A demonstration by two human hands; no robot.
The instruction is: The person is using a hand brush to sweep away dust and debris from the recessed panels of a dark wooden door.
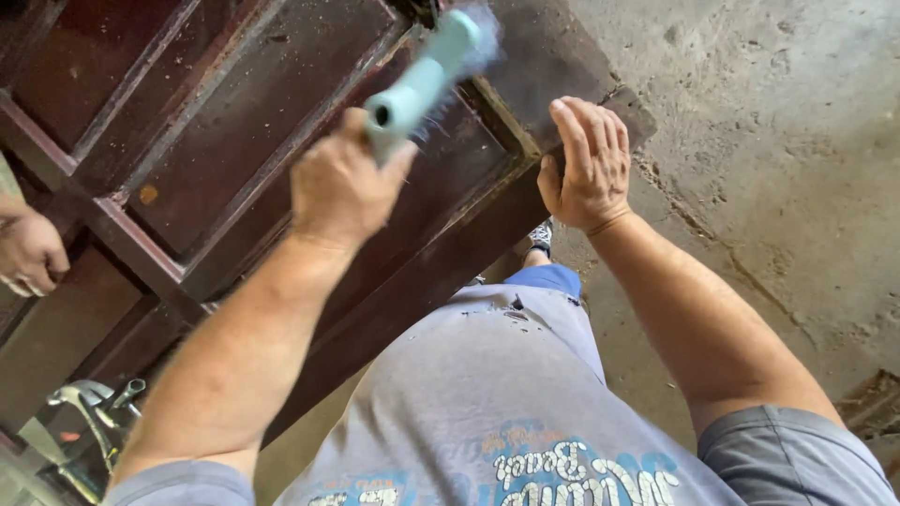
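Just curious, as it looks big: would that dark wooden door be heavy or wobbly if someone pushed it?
The door is probably heavy and stiff: it has thick framed panels and seems solid wood. It likely stays put, since the right hand merely rests on its edge while the left hand works a pale green brush over it.

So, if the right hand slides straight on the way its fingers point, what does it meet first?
The right hand lies flat on the dark brown panelled wooden door, fingers pointing up along its edge. It would probably meet only more door frame; the blurred pale green handled tool sits further left.
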